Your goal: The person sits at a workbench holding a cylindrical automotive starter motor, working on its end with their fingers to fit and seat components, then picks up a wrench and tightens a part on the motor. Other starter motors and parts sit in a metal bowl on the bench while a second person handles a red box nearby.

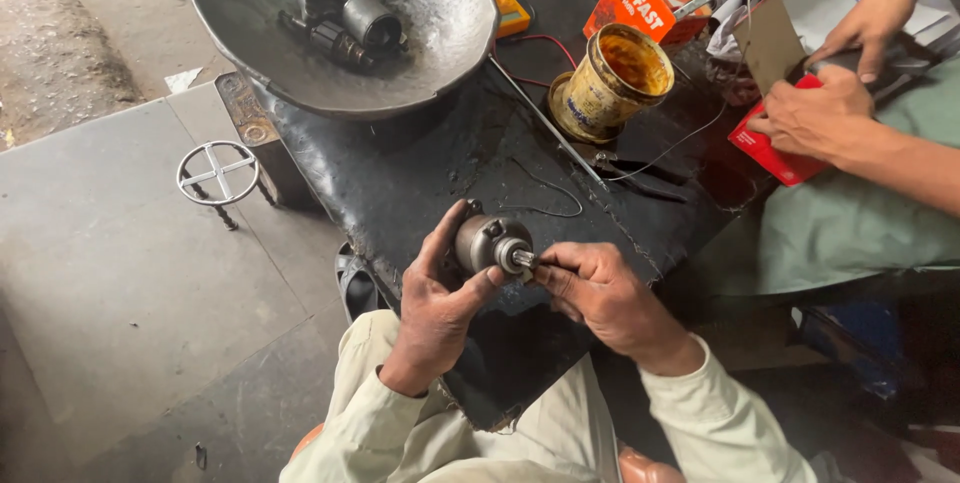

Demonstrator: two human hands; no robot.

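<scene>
My left hand (437, 303) grips a small grey cylindrical motor part (490, 241) over the near edge of a grimy black workbench (420, 178). My right hand (600, 293) pinches the short shaft tip sticking out of the part's right end; whether a small tool lies in those fingers I cannot tell. Both sleeves are cream coloured.
A large dented metal bowl (440, 33) at the back holds several dark motor parts (350, 18). A rusty yellow tin (610, 78), pliers (640, 175), loose wires and a thin rod lie mid-bench. Another person's hands (830, 108) hold a red packet at the right. A round metal ring (217, 173) lies on the floor.
</scene>
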